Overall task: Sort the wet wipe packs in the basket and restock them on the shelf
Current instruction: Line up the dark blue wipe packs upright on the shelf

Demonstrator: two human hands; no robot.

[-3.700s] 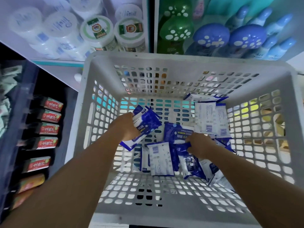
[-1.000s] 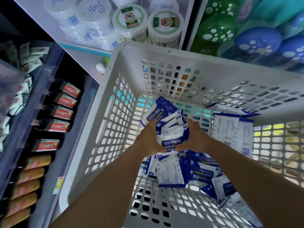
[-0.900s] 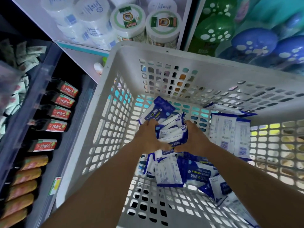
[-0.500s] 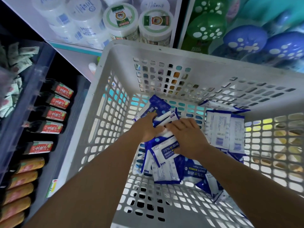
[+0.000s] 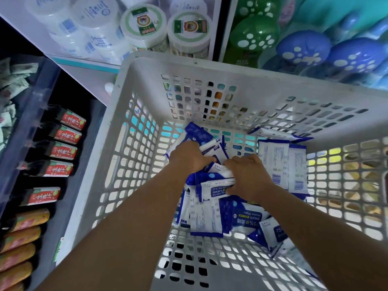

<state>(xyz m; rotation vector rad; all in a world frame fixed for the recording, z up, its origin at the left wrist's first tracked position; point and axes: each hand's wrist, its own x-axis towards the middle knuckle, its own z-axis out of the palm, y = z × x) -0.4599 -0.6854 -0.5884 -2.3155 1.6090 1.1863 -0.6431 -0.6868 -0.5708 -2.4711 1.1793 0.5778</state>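
Blue-and-white wet wipe packs [image 5: 212, 150] fill both hands at the centre of the frame: the left hand [image 5: 190, 157] curls its fingers over a small stack of them, and the right hand [image 5: 245, 175], just beside it, grips further packs from the other side, its thumb pressed on one printed "75%" [image 5: 216, 189]. Both hands are deep inside a white plastic basket [image 5: 134, 127] with slotted walls and floor. Below the hands, towards the lower middle of the frame, more loose packs [image 5: 206, 217] lie jumbled on the basket floor, some face up, some showing their printed backs. To the right, a few packs [image 5: 281, 162] stand leaning against the basket's right wall, backs outward. Beyond the basket, at the upper left of the frame, a shelf holds white tubs [image 5: 94, 15] and two tubs with green-ringed lids [image 5: 144, 22]. At the upper right are green and blue spotted bottles [image 5: 302, 49]. Down the left edge, a dark shelf holds a row of red-labelled bottles [image 5: 63, 150], with orange ones [image 5: 23, 236] below them.
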